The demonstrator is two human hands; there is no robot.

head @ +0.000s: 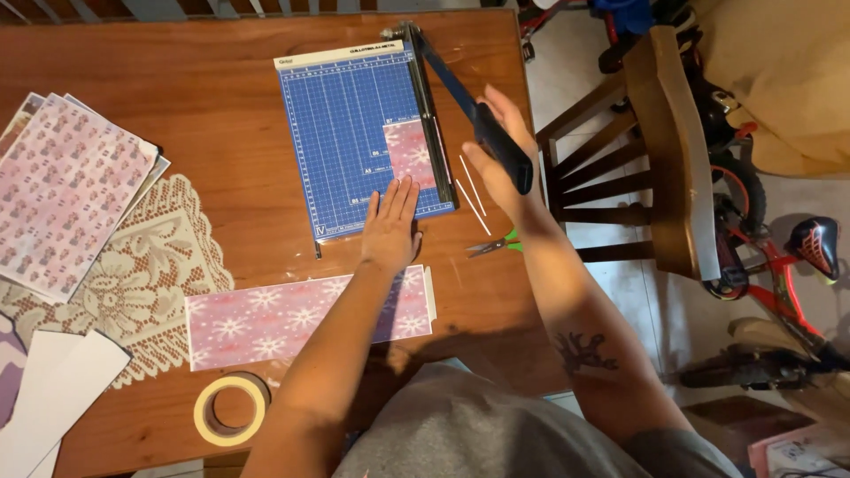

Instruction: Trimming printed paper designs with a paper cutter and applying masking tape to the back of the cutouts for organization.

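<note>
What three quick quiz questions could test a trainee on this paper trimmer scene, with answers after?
1. True or false: the right hand grips the raised black handle of the paper trimmer.
2. Which lies nearest the roll of tape? A: the green-handled scissors. B: the long pink snowflake sheet. C: the wooden chair.
3. Fill in: the left hand lies flat on the trimmer's blue ___, near the small pink paper piece.

Key: 1 true. 2 B. 3 board.

Blue paper cutter (354, 142), blade arm (460, 93) raised (pink sheet (409, 152) under)
</note>
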